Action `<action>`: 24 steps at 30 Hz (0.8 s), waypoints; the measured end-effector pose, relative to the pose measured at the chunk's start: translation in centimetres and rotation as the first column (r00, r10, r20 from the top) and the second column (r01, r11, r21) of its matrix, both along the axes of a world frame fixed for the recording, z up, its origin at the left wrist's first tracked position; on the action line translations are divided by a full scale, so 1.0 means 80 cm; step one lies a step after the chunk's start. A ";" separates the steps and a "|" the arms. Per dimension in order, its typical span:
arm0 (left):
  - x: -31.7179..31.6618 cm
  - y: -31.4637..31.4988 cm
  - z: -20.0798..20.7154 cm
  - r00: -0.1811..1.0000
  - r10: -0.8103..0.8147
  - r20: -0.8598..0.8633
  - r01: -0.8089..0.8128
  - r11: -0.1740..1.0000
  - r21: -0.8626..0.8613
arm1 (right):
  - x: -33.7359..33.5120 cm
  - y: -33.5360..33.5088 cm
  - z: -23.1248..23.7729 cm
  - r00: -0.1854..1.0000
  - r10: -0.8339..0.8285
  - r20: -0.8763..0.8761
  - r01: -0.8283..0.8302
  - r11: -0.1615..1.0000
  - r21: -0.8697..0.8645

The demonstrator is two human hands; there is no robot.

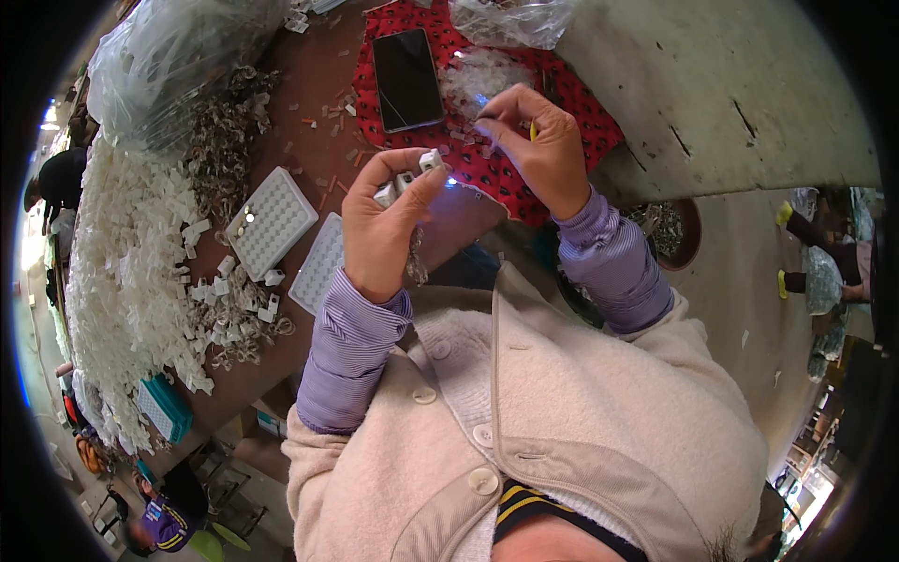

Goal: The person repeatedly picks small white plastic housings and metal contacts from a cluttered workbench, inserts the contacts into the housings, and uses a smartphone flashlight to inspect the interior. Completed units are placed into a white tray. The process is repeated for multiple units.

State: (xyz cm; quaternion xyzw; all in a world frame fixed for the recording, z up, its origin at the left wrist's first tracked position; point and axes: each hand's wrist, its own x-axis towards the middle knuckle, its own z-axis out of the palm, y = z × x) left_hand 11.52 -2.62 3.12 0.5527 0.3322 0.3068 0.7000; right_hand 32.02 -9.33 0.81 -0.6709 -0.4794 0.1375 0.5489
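Note:
My left hand (375, 234) is closed around several small white plastic housings (430, 160), one of them pinched between thumb and forefinger. Thin greyish strands (416, 258) hang below that hand. To its right and a little farther off, my right hand (548, 150) has thumb and forefinger pressed together; whatever lies between the tips is too small to name. A bit of something yellow (534, 131) shows in its palm. Under both hands spreads a red patterned cloth (599, 140), with a heap of small clear pieces (482, 75) beyond the right fingertips.
A black phone (408, 80) lies on the cloth. Leftward are white dimpled trays (273, 225), a large pile of white plastic parts (131, 253), tangled metallic parts (225, 140) and a clear plastic bag (178, 66). A brown bowl (693, 234) stands beyond my right forearm. Other people are farther off.

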 end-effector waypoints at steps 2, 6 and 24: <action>-0.002 0.002 -0.001 1.000 0.002 0.000 -0.002 1.000 -0.006 | 0.008 0.007 -0.004 0.953 -0.133 0.273 0.131 0.991 0.026; -0.002 -0.002 0.001 0.999 0.027 -0.030 -0.023 0.993 0.120 | 0.000 0.006 -0.004 0.986 0.104 0.128 -0.126 0.975 0.184; -0.037 -0.007 0.001 0.976 -0.006 0.218 0.067 0.960 -0.273 | -0.052 -0.004 0.032 0.852 0.185 0.489 -0.362 0.884 0.297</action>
